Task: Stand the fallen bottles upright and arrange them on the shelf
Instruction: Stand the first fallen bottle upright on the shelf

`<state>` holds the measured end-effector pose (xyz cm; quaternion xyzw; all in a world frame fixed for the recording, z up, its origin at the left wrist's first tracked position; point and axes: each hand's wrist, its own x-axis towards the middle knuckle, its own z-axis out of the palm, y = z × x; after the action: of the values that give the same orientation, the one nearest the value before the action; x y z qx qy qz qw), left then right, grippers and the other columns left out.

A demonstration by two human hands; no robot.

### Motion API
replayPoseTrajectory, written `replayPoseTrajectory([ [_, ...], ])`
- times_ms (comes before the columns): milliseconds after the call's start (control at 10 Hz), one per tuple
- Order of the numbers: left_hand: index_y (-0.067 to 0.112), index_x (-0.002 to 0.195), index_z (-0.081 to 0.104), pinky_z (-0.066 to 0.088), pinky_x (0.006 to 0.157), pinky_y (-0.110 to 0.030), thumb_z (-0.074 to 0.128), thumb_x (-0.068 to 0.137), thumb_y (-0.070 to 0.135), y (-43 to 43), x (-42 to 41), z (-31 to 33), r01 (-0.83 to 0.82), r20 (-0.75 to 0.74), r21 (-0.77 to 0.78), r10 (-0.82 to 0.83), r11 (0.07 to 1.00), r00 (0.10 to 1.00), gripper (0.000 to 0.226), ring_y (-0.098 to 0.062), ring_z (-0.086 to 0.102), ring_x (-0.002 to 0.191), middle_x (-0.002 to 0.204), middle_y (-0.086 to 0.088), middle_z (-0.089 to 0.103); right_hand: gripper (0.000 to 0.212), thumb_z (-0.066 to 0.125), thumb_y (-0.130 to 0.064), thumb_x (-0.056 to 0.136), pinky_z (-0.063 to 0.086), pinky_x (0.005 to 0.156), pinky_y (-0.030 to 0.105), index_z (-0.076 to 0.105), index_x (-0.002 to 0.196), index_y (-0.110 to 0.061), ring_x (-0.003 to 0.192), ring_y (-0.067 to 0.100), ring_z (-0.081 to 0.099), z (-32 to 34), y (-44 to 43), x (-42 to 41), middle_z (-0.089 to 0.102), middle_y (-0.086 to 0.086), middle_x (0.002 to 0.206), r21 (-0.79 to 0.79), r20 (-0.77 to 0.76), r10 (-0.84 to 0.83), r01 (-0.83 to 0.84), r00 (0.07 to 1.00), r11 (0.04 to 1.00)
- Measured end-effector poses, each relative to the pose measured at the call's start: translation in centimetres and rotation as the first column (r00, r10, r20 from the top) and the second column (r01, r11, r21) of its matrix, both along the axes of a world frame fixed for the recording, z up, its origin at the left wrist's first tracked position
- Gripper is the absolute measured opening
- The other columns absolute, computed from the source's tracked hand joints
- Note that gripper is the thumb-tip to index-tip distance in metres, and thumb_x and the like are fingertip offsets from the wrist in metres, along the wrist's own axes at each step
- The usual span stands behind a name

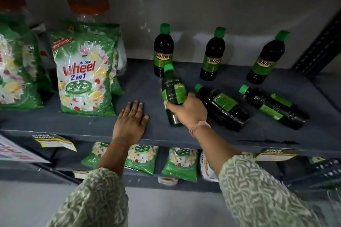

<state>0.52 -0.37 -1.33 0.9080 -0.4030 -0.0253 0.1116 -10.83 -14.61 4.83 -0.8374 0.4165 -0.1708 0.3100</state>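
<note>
My right hand grips a dark green bottle with a green cap around its middle, holding it tilted near upright above the grey shelf. My left hand lies flat on the shelf near its front edge, fingers spread, holding nothing. Three matching bottles stand upright along the back wall: left, middle and right. Two more lie on their sides to the right of my right hand, caps pointing left: a near one and a far one.
Green detergent packets and a clear jar with an orange lid fill the shelf's left part. A dark metal upright bounds the right side. The lower shelf holds smaller green packets and price tags.
</note>
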Motion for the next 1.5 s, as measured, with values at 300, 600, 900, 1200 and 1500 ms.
replayPoseTrajectory([
  [300,0.015,0.145,0.009,0.005,0.119,-0.036,0.019,0.094,0.039,0.0,-0.1,0.1,-0.025,-0.043,0.028,0.027,0.999,0.999,0.057,-0.022,0.004,0.146,0.158,-0.003,0.009,0.085,0.081,-0.042,0.060,0.050,0.082,0.030,0.040,0.125,-0.006,0.104,0.025,0.058,-2.7,-1.4,-0.3,0.059,0.011,0.115,0.003,0.396,-0.019,0.019,0.918,1.000],
  [600,0.015,0.145,0.008,0.004,0.119,-0.036,0.025,0.095,0.034,-0.5,-0.3,0.7,-0.054,-0.079,0.038,0.057,0.998,0.995,0.056,-0.021,0.002,0.146,0.158,-0.003,0.006,0.110,0.081,-0.052,0.051,0.042,0.097,0.043,0.029,0.135,-0.006,0.121,0.032,0.041,-3.2,0.8,-0.4,0.042,0.018,0.131,-0.035,0.367,-0.130,0.153,0.921,0.988],
  [900,0.016,0.145,0.009,0.004,0.119,-0.036,0.024,0.095,0.036,-0.3,-0.4,0.7,-0.053,-0.077,0.033,0.055,0.998,0.996,0.056,-0.021,0.003,0.146,0.158,-0.003,0.007,0.100,0.077,-0.020,0.061,0.045,0.100,0.042,0.017,0.141,-0.018,0.116,0.025,0.053,-3.9,-0.2,0.3,0.053,0.010,0.128,0.250,0.495,-0.123,-0.006,0.860,0.968],
  [1200,0.016,0.145,0.012,0.006,0.119,-0.037,0.017,0.090,0.043,-0.1,-0.2,0.5,-0.042,-0.071,0.013,0.043,0.999,0.997,0.061,-0.021,0.005,0.146,0.158,-0.003,0.010,0.077,0.077,-0.008,0.067,0.042,0.097,0.032,0.030,0.128,-0.007,0.112,0.023,0.051,-4.0,-1.3,0.7,0.051,0.015,0.127,0.295,0.460,-0.065,-0.084,0.885,0.952],
  [1500,0.016,0.145,0.009,0.005,0.119,-0.036,0.018,0.094,0.040,-0.2,-0.2,0.5,-0.036,-0.053,0.036,0.038,0.999,0.998,0.057,-0.020,0.003,0.146,0.158,-0.002,0.008,0.110,0.087,-0.025,0.052,0.031,0.112,0.042,0.021,0.139,-0.011,0.131,0.024,0.035,-3.9,-1.8,0.3,0.039,0.012,0.140,0.346,0.424,0.007,-0.169,0.906,0.923],
])
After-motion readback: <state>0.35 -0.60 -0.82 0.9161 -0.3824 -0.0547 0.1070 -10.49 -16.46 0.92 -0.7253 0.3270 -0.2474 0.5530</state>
